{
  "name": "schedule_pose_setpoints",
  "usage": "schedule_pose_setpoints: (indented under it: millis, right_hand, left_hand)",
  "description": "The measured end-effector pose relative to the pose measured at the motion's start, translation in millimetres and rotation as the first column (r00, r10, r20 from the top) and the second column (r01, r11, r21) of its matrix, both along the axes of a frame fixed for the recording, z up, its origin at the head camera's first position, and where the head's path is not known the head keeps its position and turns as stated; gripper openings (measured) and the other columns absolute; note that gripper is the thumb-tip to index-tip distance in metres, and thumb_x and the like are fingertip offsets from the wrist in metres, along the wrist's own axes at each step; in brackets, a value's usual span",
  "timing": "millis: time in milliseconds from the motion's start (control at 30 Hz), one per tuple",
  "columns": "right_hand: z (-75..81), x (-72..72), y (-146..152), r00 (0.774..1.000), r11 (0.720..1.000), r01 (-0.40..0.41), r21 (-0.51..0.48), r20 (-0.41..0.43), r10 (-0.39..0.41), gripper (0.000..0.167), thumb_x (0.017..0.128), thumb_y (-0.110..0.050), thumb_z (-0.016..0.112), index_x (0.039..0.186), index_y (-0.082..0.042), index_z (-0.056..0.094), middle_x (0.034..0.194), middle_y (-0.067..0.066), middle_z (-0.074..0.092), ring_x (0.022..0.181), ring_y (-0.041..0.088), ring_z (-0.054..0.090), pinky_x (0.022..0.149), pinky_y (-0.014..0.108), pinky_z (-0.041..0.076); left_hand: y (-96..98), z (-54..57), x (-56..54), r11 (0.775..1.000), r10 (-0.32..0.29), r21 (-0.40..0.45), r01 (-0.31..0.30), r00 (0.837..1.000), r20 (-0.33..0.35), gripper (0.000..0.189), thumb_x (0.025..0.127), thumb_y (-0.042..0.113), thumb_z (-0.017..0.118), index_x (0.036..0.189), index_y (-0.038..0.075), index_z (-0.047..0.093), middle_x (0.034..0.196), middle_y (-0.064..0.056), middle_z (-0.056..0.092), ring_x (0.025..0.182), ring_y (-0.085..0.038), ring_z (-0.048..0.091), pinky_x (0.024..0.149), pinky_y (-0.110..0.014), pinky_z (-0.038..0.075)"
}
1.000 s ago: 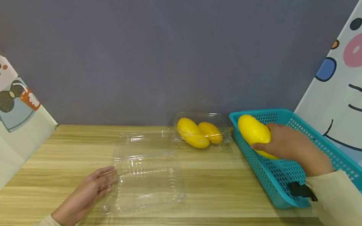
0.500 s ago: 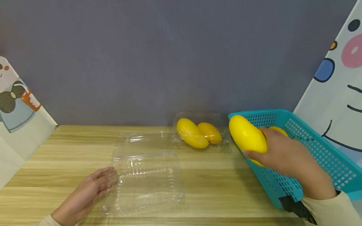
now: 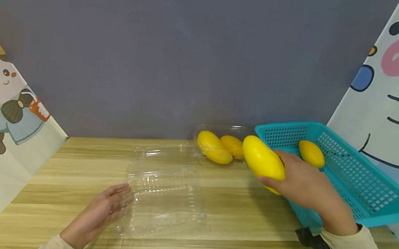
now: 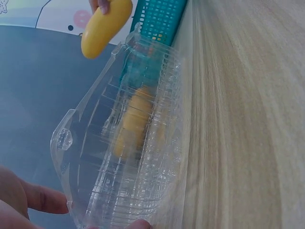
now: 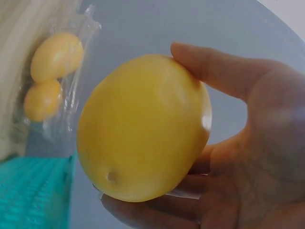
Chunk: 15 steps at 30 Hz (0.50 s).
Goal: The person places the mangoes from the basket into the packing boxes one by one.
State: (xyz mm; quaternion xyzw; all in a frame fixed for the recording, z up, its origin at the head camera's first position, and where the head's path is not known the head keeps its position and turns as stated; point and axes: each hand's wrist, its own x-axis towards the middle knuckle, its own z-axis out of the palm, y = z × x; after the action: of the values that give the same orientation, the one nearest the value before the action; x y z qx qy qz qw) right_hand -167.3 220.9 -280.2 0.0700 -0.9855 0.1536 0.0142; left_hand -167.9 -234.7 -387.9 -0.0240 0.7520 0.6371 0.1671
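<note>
1. Basket (image 3: 364, 177), teal plastic, mesh walls, solid rim; right side of the table. Near left part screened by the right hand and forearm. Holds one yellow fruit (image 3: 312, 154).
2. Rear container (image 3: 238, 130), clear, thin, glossy; against the backdrop, beside the basket. Contents: two smooth oval fruits, a longer one (image 3: 214, 148) and a shorter one (image 3: 231, 146), touching. Its right end is partly covered, from the head view, by the held fruit.
3. Front container (image 3: 168, 207), clear ribbed plastic, lying open on the table, hinge crease across the middle.
4. Left hand (image 3: 102, 209), at the front container's left edge; fingers extended and relaxed, thumb touching the rim.
5. Held fruit (image 3: 263, 158), yellow, glossy, elongated, mango-shaped; raised just left of the basket.
6. Right hand (image 3: 302, 180), thumb and fingers wrapped round the held fruit, spread to its girth.
7. Table (image 3: 235, 227), wood-grain surface, pale and brown streaks.
8. Backdrop (image 3: 194, 55), matte grey; cartoon-printed side panels flank it.
</note>
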Motion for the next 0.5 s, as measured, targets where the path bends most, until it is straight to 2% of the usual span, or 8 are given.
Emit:
schedule_pose_setpoints:
  millis: [200, 400, 500]
  right_hand:
    - [-6.8, -0.5, -9.5, 1.000, 1.000, -0.025, -0.005, 0.004, 0.025, 0.084, 0.086, -0.063, 0.064, 0.144, -0.005, 0.044, 0.128, 0.015, 0.061, 0.085, 0.020, 0.055, 0.062, 0.030, 0.041]
    - [-10.7, -3.1, -23.0, 0.998, 0.998, -0.054, -0.027, 0.022, 0.055, 0.077, 0.087, -0.058, 0.066, 0.141, -0.007, 0.047, 0.118, 0.010, 0.063, 0.081, 0.018, 0.054, 0.062, 0.030, 0.041]
    - [-11.5, -3.3, -28.8, 0.998, 0.998, -0.053, -0.027, 0.036, 0.054, 0.078, 0.087, -0.059, 0.066, 0.143, -0.008, 0.046, 0.122, 0.010, 0.062, 0.083, 0.018, 0.054, 0.063, 0.030, 0.041]
  left_hand:
    - [0.0, -1.1, -0.5, 1.000, 0.000, 0.002, 0.000, 1.000, -0.001, 0.056, 0.107, 0.020, 0.036, 0.155, -0.002, 0.018, 0.162, -0.027, 0.020, 0.146, -0.045, 0.031, 0.116, -0.048, 0.041]
    - [-0.5, -1.5, -0.4, 1.000, 0.006, 0.006, -0.006, 1.000, -0.003, 0.057, 0.107, 0.022, 0.037, 0.156, -0.001, 0.019, 0.162, -0.027, 0.021, 0.146, -0.044, 0.032, 0.117, -0.048, 0.040]
    - [-0.2, -0.8, -0.1, 1.000, 0.008, 0.016, -0.008, 1.000, -0.002, 0.056, 0.107, 0.021, 0.037, 0.156, -0.001, 0.018, 0.162, -0.027, 0.021, 0.146, -0.044, 0.031, 0.117, -0.048, 0.039]
